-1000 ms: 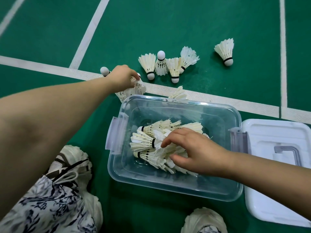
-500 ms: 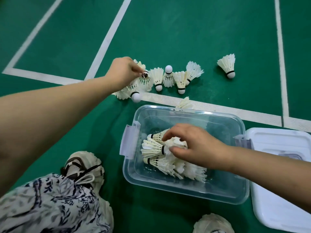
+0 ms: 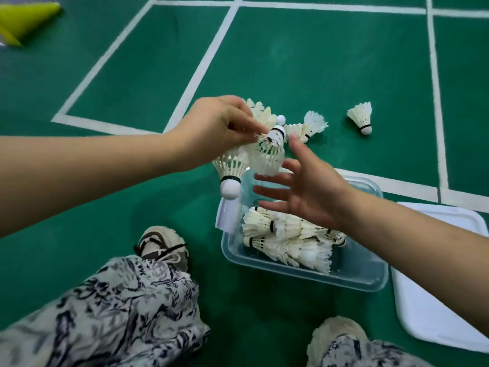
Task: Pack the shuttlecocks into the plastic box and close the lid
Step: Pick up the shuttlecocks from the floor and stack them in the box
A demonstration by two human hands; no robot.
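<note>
Above the box's left edge, the left hand (image 3: pixel 214 128) pinches a bunch of shuttlecocks (image 3: pixel 254 157) by their feathers — corks dangling, likely so several travel at once. Beside it, the right hand (image 3: pixel 304 192) hovers over the plastic box (image 3: pixel 365 279) with fingers spread wide and empty, seemingly ready to receive the bunch. Packed shuttlecocks (image 3: pixel 285 234) lie flat inside. Further right, one loose shuttlecock (image 3: pixel 361 119) rests on the court floor (image 3: pixel 291 62), and the lid (image 3: pixel 434 308) waits at the box's right edge — not yet fitted.

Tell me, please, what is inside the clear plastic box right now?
A pile of white shuttlecocks lies inside the plastic box; the right hand and forearm cover its far part.
</note>
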